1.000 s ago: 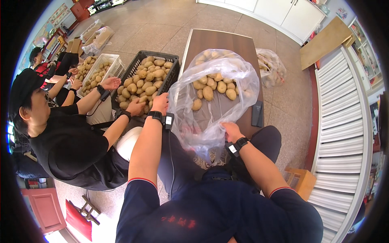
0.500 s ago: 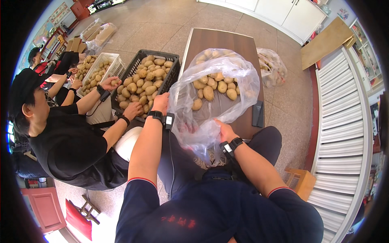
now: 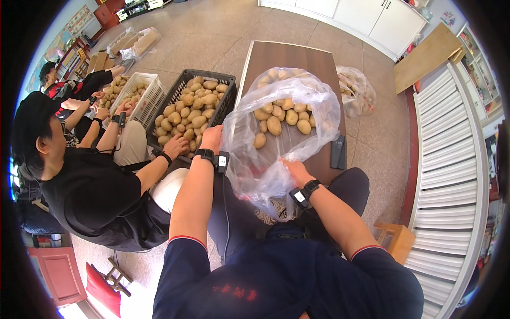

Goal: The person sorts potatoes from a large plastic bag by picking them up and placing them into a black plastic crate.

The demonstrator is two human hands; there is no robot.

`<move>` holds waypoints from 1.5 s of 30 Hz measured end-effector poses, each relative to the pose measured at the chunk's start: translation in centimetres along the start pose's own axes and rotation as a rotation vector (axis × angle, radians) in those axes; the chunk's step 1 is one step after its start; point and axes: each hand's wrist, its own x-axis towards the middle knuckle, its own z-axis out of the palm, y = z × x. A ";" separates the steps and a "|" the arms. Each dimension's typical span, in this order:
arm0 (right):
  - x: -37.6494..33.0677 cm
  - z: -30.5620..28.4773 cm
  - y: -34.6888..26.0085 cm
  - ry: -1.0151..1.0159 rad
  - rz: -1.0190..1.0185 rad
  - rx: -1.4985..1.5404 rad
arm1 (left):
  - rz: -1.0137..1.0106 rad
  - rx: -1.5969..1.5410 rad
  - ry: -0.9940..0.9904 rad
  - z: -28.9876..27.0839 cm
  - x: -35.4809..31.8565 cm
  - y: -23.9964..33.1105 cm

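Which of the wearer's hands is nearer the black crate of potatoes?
Left. The left hand grips the clear bag right beside the black crate; the right hand holds the bag's far side, away from it.

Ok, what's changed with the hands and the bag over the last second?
The right hand has slid inward and up along the clear plastic bag, from its lower edge toward the middle. The left hand stays gripping the bag's left rim; the potatoes inside and the black crate are unmoved.
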 end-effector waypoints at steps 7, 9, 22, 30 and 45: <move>-2.5 -0.2 -0.7 0.018 -0.021 -0.044 | -0.051 0.038 0.000 0.2 -0.4 -0.2; -3.1 -0.1 -0.1 -0.007 -0.035 0.040 | -0.050 0.047 0.004 0.4 -0.6 0.1; -7.7 -0.6 5.3 0.008 -0.039 -0.192 | -0.004 0.150 0.002 0.7 -1.5 0.2; -7.5 -1.6 6.2 -0.010 -0.036 -0.247 | 0.150 0.213 0.000 2.0 -2.5 0.3; -9.2 -3.7 0.6 0.007 -0.050 -0.674 | 0.122 0.209 -0.289 3.8 -5.5 1.1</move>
